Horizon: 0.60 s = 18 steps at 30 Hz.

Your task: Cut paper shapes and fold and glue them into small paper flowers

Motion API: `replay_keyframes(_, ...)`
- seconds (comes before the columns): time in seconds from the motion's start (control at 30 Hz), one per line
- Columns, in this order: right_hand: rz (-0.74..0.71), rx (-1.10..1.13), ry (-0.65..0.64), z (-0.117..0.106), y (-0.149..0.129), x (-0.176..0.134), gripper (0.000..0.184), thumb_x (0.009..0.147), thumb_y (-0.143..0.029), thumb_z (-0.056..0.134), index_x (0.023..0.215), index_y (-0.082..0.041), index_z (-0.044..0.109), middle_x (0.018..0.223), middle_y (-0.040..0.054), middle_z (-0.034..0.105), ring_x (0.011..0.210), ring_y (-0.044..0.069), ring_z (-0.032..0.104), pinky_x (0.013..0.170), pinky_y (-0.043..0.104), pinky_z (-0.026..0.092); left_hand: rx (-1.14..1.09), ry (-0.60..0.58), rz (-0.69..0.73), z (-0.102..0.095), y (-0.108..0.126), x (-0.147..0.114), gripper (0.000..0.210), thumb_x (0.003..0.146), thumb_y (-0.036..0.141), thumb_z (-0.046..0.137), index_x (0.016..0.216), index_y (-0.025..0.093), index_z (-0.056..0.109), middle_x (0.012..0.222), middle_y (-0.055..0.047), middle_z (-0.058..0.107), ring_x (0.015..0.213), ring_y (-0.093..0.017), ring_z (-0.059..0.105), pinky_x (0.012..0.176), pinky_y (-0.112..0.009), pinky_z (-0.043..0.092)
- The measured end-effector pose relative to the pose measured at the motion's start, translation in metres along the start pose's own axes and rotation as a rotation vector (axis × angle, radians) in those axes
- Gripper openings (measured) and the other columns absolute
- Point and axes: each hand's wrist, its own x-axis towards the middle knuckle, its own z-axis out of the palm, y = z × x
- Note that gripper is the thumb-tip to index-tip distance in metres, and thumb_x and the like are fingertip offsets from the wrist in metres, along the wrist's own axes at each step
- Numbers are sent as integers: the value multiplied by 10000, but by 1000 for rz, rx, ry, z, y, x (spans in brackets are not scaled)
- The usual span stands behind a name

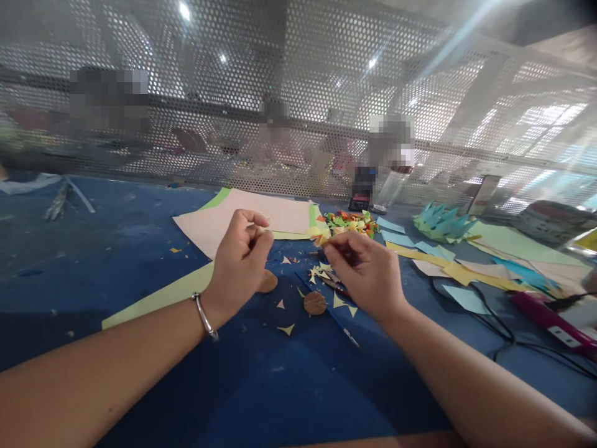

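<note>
My right hand [366, 270] is closed, its thumb and forefinger pinching a small yellow paper flower [319, 234] with curled petals. My left hand [242, 258], with a silver bracelet at the wrist, is curled into a pinch to the left of the flower and apart from it. Whatever its fingertips may hold is too small to make out. Below the hands lie a round brown disc [315, 303] and a second brown disc [267, 281], partly covered by my left hand. A blue thin-handled tool [342, 328] rests beside the first disc, among pale yellow paper scraps [288, 329].
Behind my hands are large pale pink sheets [275, 210] and a pile of small coloured paper pieces [352, 223]. Paper strips [420, 252], a blue-green paper flower [443, 223], a purple power strip [553, 320] and black cables lie right. A phone [362, 186] leans against the perforated screen [209, 124].
</note>
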Motion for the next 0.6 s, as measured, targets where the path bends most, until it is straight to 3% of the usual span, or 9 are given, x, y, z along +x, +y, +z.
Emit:
replay_keyframes(0.2, 147, -33, 118, -18, 24, 15, 150, 864, -305, 633, 800, -179, 682, 592, -25, 603, 509, 112, 540, 502, 223, 404, 20, 77, -29, -2, -11, 7, 138, 884, 168, 568, 964, 242, 483, 549, 80, 383, 465, -108, 335, 446, -239, 265)
replay_keyframes(0.43, 326, -211, 183, -39, 83, 33, 271, 828, -431, 624, 833, -173, 710, 626, 18, 660, 523, 159, 614, 523, 254, 455, 164, 49, 9, -5, -8, 7, 304, 732, -2, 561, 917, 229, 490, 561, 89, 279, 477, -92, 271, 474, -243, 278)
replay_keyframes(0.5, 399, -293, 168, -42, 102, 37, 277, 811, -434, 619, 823, -175, 720, 654, 31, 686, 537, 165, 621, 547, 266, 463, 145, -10, 37, -4, -7, 4, 338, 728, -11, 558, 951, 233, 481, 593, 82, 296, 503, -94, 313, 508, -246, 328)
replay_keyframes(0.6, 483, -339, 124, -46, 128, 40, 251, 741, -415, 672, 701, -170, 709, 587, 43, 676, 508, 183, 608, 519, 280, 439, 32, -273, 61, -1, -4, -3, 427, 759, 1, 549, 1098, 250, 476, 767, 41, 467, 541, -84, 410, 540, -250, 406)
